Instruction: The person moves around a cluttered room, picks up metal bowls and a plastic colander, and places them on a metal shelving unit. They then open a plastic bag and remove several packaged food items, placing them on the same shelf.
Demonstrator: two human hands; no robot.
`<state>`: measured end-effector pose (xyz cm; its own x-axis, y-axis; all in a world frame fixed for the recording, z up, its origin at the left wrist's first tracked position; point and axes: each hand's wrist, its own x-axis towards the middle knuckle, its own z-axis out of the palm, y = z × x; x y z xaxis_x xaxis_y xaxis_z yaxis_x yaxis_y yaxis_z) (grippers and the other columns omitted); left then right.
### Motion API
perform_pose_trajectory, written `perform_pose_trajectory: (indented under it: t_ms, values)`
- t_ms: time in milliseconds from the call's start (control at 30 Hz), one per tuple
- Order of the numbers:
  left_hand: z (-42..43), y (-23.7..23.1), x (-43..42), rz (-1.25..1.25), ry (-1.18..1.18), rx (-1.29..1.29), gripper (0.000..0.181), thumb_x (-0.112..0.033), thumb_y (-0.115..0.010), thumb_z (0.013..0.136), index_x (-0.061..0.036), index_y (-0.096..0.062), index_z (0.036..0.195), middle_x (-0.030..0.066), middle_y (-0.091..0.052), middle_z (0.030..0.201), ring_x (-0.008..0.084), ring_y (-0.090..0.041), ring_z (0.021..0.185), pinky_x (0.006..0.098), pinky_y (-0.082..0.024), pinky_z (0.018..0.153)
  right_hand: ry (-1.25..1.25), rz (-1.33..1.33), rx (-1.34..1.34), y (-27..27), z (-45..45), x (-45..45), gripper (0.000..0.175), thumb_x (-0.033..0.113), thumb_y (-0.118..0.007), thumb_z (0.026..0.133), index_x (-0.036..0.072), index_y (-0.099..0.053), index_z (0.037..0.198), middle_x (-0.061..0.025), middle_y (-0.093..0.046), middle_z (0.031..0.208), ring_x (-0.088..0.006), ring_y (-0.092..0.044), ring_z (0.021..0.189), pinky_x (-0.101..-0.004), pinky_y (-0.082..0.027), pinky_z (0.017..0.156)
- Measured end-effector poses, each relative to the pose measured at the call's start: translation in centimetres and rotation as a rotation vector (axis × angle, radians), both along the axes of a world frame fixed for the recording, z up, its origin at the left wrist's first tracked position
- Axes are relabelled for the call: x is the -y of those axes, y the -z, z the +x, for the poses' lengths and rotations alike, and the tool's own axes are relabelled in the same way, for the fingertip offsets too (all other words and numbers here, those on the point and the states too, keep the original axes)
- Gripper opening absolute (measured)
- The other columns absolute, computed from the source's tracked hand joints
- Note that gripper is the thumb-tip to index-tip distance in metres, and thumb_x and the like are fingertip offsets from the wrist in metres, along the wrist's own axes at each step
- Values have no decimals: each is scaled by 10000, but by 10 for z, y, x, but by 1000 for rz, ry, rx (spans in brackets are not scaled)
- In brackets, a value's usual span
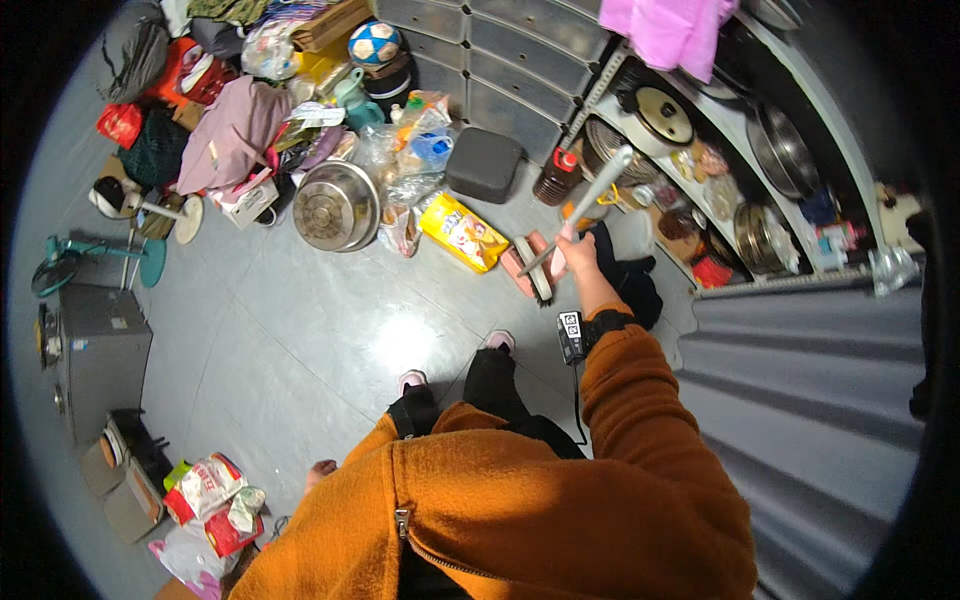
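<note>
My right hand [577, 251] is closed around the handle of a broom [611, 169], a pale grey and pink pole that rises up and to the right. Below it, a pink dustpan [516, 271] lies on the tiles with a white and dark-bristled brush head [537, 276] over it. Low at my left side hangs my left hand [322, 471], partly hidden by the orange sleeve, touching nothing that shows; its finger posture is unclear. Just left of the dustpan is a yellow printed bag [463, 232].
A steel basin [337, 206], plastic bags and piled clothes [232, 135] line the far floor. Near the shelving [757, 289] at right stand a red-capped jug [556, 178] and dark cloth [634, 289]. Grey curtain [795, 375] hangs at right. Bags [210, 487] and a grey cabinet [109, 345] are at left.
</note>
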<state>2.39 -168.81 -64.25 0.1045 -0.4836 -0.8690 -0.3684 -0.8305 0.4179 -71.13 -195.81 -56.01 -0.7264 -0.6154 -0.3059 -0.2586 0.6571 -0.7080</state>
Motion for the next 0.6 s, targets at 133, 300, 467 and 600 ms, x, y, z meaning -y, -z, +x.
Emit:
perform_pose_trajectory:
  t_ms: [133, 300, 467, 600]
  values:
    - [-48, 7, -31, 1, 276, 76, 392, -266, -517, 867, 35, -485, 1117, 156, -617, 952, 257, -606, 838, 363, -489, 727, 192, -52, 526, 74, -50, -1, 740, 281, -690, 695, -30, -345, 1272, -255, -562, 1043, -371, -580, 916, -377, -467, 786]
    - [-127, -16, 34, -134, 509, 83, 376, -266, -522, 864, 34, -503, 1090, 147, -624, 927, 244, -607, 822, 359, -489, 714, 74, 175, 305, 82, -119, -77, 246, 215, -567, 799, 35, -628, 955, -76, -612, 890, -185, -570, 675, -307, -442, 616]
    - [-218, -73, 152, -73, 292, 8, 346, -257, -513, 857, -3, -519, 1093, 98, -629, 874, 182, -600, 764, 316, -459, 609, 398, -219, 610, 6, -146, -211, 268, 259, -705, 744, 38, -599, 850, -28, -465, 546, -111, -397, 482, -281, -359, 509]
    - [-272, -91, 200, -103, 332, 17, 405, -271, -513, 842, 19, -488, 1123, 107, -623, 889, 172, -595, 768, 299, -450, 620, 592, -216, 309, -12, -155, -283, 231, 227, -714, 735, 66, -552, 706, 25, -426, 551, -76, -321, 457, -269, -295, 459]
